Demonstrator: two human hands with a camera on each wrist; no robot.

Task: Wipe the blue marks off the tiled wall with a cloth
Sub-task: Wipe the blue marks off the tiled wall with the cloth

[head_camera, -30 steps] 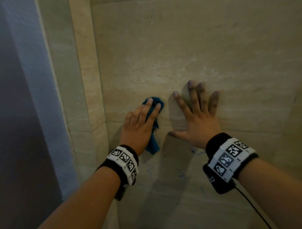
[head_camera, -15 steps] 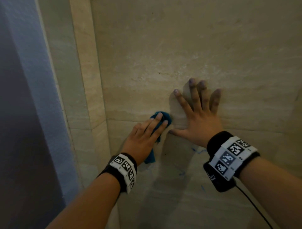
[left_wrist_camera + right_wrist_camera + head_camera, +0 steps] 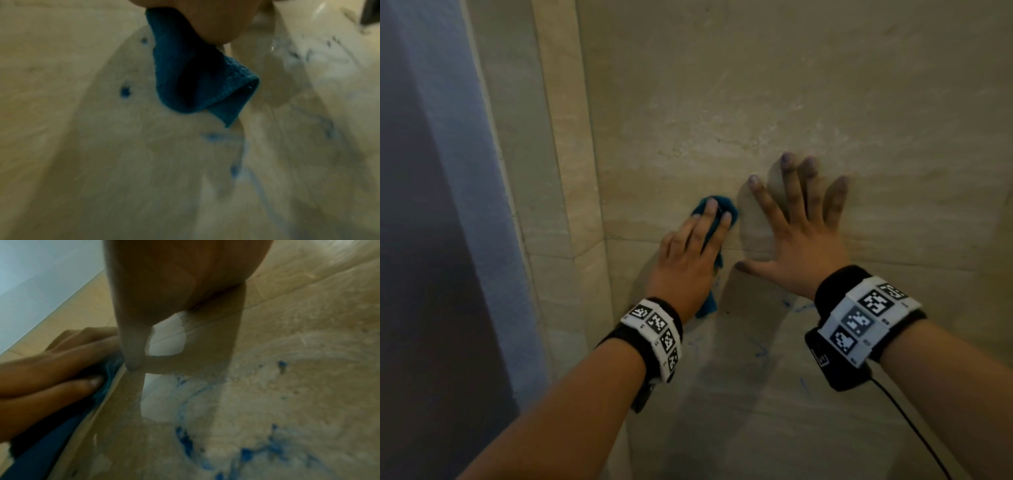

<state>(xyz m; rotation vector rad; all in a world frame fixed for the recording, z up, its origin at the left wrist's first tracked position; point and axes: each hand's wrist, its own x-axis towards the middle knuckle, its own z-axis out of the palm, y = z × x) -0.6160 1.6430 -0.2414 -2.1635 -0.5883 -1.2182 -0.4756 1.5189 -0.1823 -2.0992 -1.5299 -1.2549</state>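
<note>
My left hand (image 3: 693,246) presses a dark blue cloth (image 3: 717,205) flat against the beige tiled wall (image 3: 756,102), fingers straight; the cloth's tail (image 3: 197,78) hangs below the palm. My right hand (image 3: 796,229) lies spread and flat on the wall just right of it, holding nothing. Blue marks (image 3: 760,349) streak the tile below both hands. More blue marks (image 3: 257,449) show smeared in the right wrist view, and faint blurred blue marks (image 3: 216,138) under the cloth. My left hand's fingers (image 3: 61,369) appear there beside the right thumb.
A tiled corner pillar (image 3: 565,171) stands left of the cloth, with a pale blue-grey wall (image 3: 431,205) beyond it. A horizontal grout line (image 3: 893,263) crosses under my palms. A black cable (image 3: 914,428) trails from the right wristband.
My left hand slid the cloth down and right toward the right thumb, then back up and left again. The right hand has stayed planted on the wall.
</note>
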